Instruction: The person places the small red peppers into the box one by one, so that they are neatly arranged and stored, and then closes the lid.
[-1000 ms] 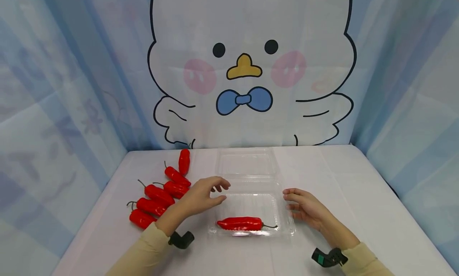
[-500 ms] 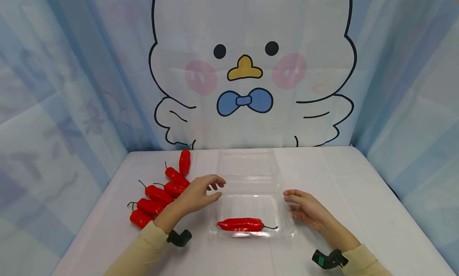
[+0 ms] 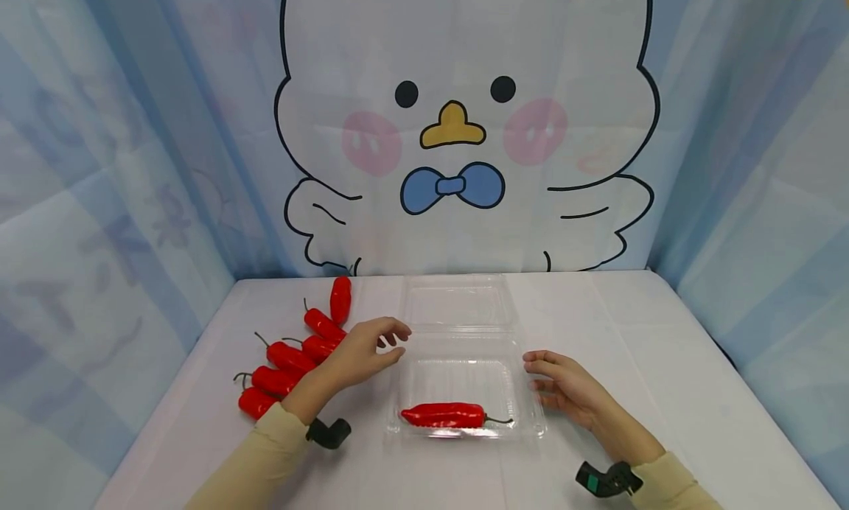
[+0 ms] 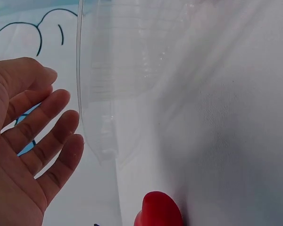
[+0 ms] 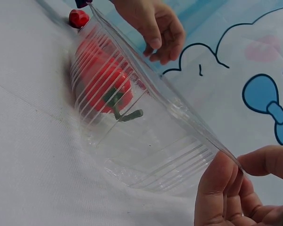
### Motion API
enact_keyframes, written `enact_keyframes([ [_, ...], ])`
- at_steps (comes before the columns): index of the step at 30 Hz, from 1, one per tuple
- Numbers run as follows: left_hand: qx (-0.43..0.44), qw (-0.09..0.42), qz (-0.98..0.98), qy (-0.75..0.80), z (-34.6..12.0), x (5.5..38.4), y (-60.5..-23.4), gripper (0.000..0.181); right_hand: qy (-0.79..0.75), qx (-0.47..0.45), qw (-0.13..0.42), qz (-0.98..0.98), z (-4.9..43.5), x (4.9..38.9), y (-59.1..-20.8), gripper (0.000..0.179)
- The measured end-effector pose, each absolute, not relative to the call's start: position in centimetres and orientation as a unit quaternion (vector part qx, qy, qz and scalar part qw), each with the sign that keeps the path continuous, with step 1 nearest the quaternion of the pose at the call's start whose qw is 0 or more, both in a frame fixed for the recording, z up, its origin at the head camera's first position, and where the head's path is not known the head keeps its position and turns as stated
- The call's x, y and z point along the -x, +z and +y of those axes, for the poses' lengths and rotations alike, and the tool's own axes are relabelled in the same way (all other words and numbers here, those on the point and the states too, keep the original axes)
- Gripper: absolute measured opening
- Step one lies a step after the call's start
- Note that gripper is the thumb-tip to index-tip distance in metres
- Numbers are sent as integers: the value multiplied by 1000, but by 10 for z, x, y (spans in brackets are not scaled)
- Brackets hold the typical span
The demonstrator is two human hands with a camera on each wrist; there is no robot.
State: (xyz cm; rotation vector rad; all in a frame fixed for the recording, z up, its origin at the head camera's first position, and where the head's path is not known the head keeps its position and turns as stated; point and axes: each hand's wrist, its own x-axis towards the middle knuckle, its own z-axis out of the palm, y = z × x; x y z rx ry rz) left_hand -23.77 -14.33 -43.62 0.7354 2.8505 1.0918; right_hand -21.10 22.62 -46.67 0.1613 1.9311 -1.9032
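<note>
A clear plastic clamshell box (image 3: 464,383) lies opened out on the white table, its lid (image 3: 458,304) folded back toward the curtain. One long red chili pepper (image 3: 444,415) lies along the near side inside, stem to the right. My right hand (image 3: 570,392) pinches the box's right rim between thumb and fingers, as the right wrist view shows with the rim (image 5: 198,127) running between them. My left hand (image 3: 363,357) hovers left of the box, fingers loosely bent and holding nothing. Several red peppers (image 3: 287,357) lie left of it, partly hidden behind the forearm.
A lone red pepper (image 3: 341,300) stands out at the back of the group, near the table's far edge. Curtains with a cartoon print (image 3: 458,237) enclose the table at the back and both sides. A black wrist camera (image 3: 329,433) sticks out from the left cuff.
My left hand has drifted left, away from the box and toward the loose peppers. The right hand and the box with its pepper stay put.
</note>
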Motion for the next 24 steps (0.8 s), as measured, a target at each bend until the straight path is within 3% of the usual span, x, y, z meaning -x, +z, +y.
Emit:
enact_keyframes([
  [24,-202,8,914,351,-161,258,-439,35,-692,-69,214,686,225,211,-470,37],
])
